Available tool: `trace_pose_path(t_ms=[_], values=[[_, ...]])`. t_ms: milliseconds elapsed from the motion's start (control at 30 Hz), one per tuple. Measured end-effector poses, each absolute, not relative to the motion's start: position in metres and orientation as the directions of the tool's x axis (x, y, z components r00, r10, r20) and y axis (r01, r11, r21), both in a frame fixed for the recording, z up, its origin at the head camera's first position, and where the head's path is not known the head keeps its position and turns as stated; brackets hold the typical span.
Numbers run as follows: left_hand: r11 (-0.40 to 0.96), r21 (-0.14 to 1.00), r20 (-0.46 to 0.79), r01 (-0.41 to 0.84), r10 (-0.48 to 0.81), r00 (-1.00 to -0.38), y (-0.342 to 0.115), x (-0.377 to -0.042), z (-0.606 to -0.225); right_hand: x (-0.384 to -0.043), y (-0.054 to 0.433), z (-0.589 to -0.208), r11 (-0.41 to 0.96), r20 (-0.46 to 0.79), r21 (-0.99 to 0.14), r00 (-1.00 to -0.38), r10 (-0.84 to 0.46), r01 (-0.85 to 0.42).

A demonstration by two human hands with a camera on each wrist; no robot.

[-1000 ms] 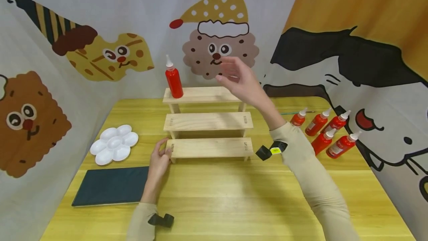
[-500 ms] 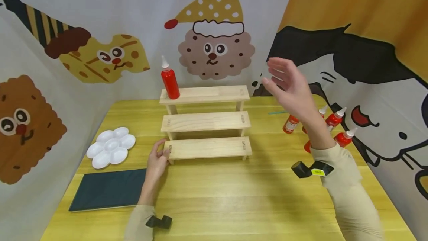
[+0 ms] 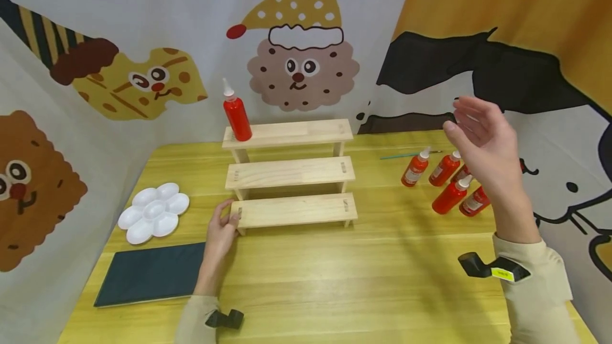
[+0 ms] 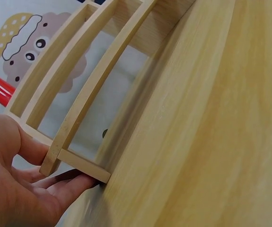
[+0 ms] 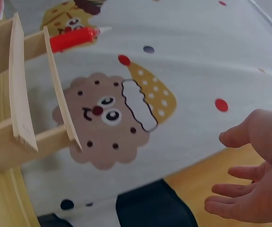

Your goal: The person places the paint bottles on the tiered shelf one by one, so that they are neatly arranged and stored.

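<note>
A three-step wooden display rack (image 3: 294,209) stands on the table. My left hand (image 3: 221,235) holds the left end of its lowest step; in the left wrist view the thumb lies at the board's end and the fingers reach beneath, against the leg. On the top step, at the left, a red squeeze bottle (image 3: 237,119) with a white pointed cap stands upright. My right hand (image 3: 490,142) is raised at the right, fingers loosely bent and nothing in them. It overlaps part of a group of several red squeeze bottles (image 3: 449,197) on the table.
A teal-handled paintbrush (image 3: 406,156) lies behind the bottle group. To the left are a white flower-shaped paint palette (image 3: 154,211) and a dark flat rectangular board (image 3: 152,274). A cartoon-printed curtain (image 3: 191,31) hangs behind the table (image 3: 296,291).
My right hand has moved from above the rack's top step over to the right, near the bottle group. My left hand keeps its hold on the lowest step. The head view has shifted slightly.
</note>
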State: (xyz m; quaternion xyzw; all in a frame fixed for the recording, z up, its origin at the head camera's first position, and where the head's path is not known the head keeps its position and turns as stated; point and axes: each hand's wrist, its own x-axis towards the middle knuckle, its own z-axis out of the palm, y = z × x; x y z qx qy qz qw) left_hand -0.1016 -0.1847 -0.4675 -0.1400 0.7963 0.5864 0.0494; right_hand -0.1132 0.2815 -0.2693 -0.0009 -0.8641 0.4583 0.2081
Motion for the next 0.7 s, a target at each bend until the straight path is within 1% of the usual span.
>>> trace_pose_path(t_ms=[133, 367, 700], values=[[0.272, 0.923, -0.234, -0.271, -0.159, -0.959, -0.186, -0.101, -0.467, -0.108, 0.295, -0.276, 0.562, 0.326, -0.816, -0.91, 0.254, -0.135], [0.25, 0.928, -0.246, -0.275, -0.141, -0.959, -0.186, -0.103, -0.469, -0.099, 0.316, -0.294, 0.551, 0.26, -0.834, -0.911, 0.321, -0.044], [0.269, 0.923, -0.244, -0.277, -0.148, -0.958, -0.187, -0.102, -0.468, -0.091, 0.341, -0.333, 0.544, 0.139, -0.833, -0.91, 0.391, 0.106]])
